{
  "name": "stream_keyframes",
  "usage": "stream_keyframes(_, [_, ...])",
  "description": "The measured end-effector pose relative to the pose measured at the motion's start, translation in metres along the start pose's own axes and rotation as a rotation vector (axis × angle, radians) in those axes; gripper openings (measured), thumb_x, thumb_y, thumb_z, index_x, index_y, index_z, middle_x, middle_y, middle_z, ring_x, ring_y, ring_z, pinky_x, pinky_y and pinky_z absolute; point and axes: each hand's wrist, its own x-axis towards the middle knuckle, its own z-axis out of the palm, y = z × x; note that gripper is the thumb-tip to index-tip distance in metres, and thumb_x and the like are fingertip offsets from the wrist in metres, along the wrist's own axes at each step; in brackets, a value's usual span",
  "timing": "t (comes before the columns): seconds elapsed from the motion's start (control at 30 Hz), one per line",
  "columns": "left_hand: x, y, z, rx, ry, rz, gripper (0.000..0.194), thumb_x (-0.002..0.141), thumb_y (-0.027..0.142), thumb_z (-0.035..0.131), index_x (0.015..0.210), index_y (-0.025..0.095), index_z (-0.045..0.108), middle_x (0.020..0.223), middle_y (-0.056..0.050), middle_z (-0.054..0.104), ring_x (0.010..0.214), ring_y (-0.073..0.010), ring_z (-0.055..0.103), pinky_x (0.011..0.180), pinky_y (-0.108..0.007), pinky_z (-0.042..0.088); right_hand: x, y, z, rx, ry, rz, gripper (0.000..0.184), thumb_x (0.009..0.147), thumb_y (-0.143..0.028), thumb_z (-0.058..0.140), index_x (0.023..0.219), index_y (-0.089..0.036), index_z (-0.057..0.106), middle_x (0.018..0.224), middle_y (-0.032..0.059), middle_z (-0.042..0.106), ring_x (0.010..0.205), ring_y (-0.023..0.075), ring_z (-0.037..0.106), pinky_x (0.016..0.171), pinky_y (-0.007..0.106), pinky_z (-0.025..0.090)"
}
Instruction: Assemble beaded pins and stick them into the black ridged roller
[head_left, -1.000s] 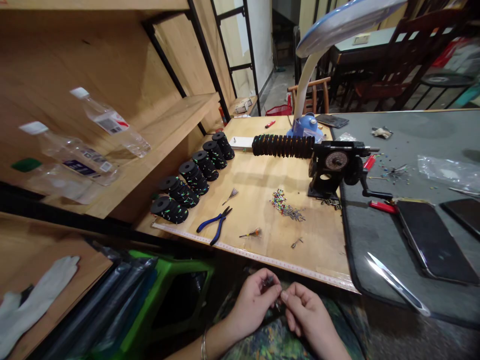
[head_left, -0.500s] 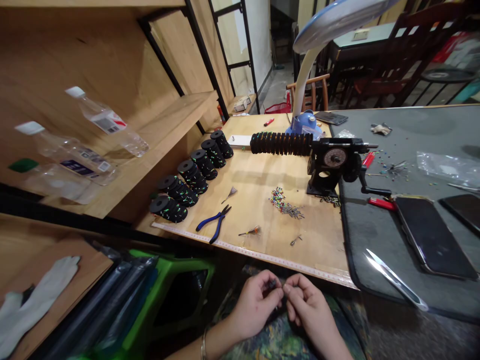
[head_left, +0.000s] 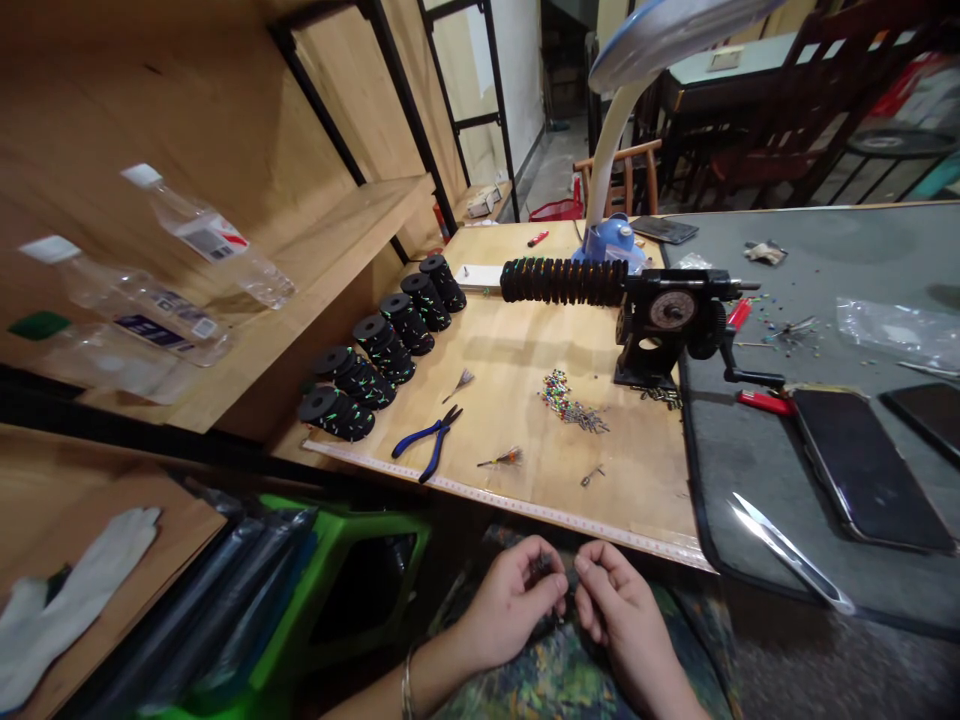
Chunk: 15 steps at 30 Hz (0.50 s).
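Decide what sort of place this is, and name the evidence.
Probably a small home workshop: a hand-cranked device stands on a wooden worktop beside blue-handled pliers and a pile of tiny colored pieces, with a dark wooden chair behind.

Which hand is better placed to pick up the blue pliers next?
Probably left: the pliers lie nearer the left hand than the right hand, though the left seems to hold something dark.
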Motion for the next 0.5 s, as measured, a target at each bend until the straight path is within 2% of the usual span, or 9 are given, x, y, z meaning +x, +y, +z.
stream_keyframes(0.23, [-0.0015, -0.0018, -0.0004, 0.020, 0.025, -0.008, 0.010, 0.076, 0.020, 0.062, 0.077, 0.016, 0.052, 0.063, 0.003, 0.054, 0.058, -0.0122, 0.052, 0.059, -0.025, 0.042, 0.0003, 0.0005, 0.0009, -0.015, -0.021, -0.070, 0.049, 0.071, -0.067, 0.067, 0.075, -0.022, 0.048, 0.036, -0.0144, 0.037, 0.033, 0.0035, 0.022, 0.036, 0.016, 0.016])
stream_keyframes(0.5, [-0.0005, -0.0045, -0.0012, 0.054, 0.013, 0.005, 0.003, 0.075, 0.014, 0.057, 0.076, 0.015, 0.054, 0.060, 0.002, 0.055, 0.057, -0.0126, 0.051, 0.058, -0.025, 0.040, -0.0033, -0.0035, 0.0030, -0.098, 0.014, -0.170, 0.048, 0.074, -0.066, 0.064, 0.075, -0.021, 0.048, 0.042, -0.0134, 0.035, 0.039, 0.0054, 0.025, 0.040, 0.018, 0.018])
